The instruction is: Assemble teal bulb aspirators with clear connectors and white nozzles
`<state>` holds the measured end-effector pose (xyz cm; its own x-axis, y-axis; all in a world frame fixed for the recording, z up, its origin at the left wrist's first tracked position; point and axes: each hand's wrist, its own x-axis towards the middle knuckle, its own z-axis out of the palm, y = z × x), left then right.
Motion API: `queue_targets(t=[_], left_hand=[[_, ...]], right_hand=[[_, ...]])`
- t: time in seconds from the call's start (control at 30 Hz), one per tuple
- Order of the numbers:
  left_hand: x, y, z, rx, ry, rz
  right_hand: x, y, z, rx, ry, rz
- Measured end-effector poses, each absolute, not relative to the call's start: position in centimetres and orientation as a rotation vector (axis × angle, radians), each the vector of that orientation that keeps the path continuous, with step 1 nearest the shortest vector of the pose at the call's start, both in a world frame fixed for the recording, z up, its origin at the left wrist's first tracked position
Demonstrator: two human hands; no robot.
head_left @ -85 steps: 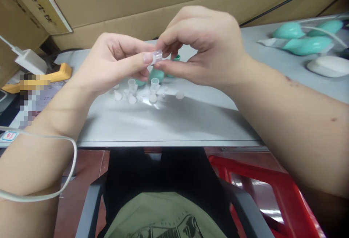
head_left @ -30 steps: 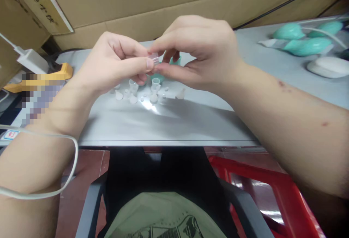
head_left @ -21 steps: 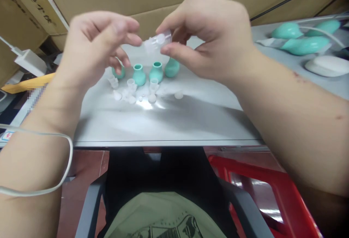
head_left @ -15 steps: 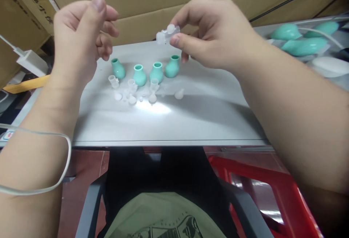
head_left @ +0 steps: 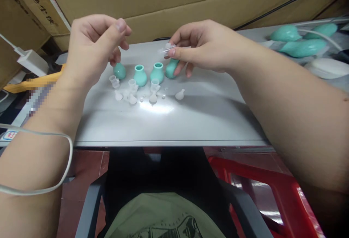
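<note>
My right hand (head_left: 204,47) pinches a small clear plastic connector (head_left: 165,50) between thumb and fingers, above the rightmost teal bulb (head_left: 171,70), which it partly hides. Raised on the other side, my left hand (head_left: 94,45) has curled fingers with the thumb against the index finger; whatever may be between them is hidden. Beneath it is a teal bulb (head_left: 120,71), its neck covered. Two more open-necked bulbs (head_left: 140,77) stand in the row. In front lie translucent cup-shaped connectors (head_left: 133,85), several flat white teardrop pieces (head_left: 180,94) and tiny clear bits (head_left: 141,99).
Cardboard (head_left: 152,1) walls the back of the grey table (head_left: 191,121). Larger teal bulbs (head_left: 304,47) and a white rounded object (head_left: 328,67) lie at the right. A white adapter (head_left: 33,62) is at the left. A cable (head_left: 65,158) crosses my left forearm; a red stool (head_left: 283,187) stands below.
Both hands have come down toward the bulbs, the left also moving right. The connector in my right hand has turned and dropped lower with it.
</note>
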<state>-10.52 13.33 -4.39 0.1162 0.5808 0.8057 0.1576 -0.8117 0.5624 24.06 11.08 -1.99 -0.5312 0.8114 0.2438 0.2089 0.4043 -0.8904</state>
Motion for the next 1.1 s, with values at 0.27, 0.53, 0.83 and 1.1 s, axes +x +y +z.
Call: queue_targets(t=[0.27,0.53,0.83,1.1], left_hand=[[-9.7,12.9,-4.4,2.114,0.554,1.8],[-9.2,10.0,-4.1,2.358,0.336,1.519],[-6.4,4.3,-2.5,2.179,0.714,1.194],[-7.3,5.2,-2.9,2.295,0.748,1.215]], right_hand=[[24.2,9.8,-0.3,-0.682,-1.887,1.095],[21.4,4.6,0.6,-0.357,-1.671,1.247],[19.9,3.6,-1.0,-0.195,-1.6,1.365],[19.8,4.3,-0.7,-0.155,-1.511,1.246]])
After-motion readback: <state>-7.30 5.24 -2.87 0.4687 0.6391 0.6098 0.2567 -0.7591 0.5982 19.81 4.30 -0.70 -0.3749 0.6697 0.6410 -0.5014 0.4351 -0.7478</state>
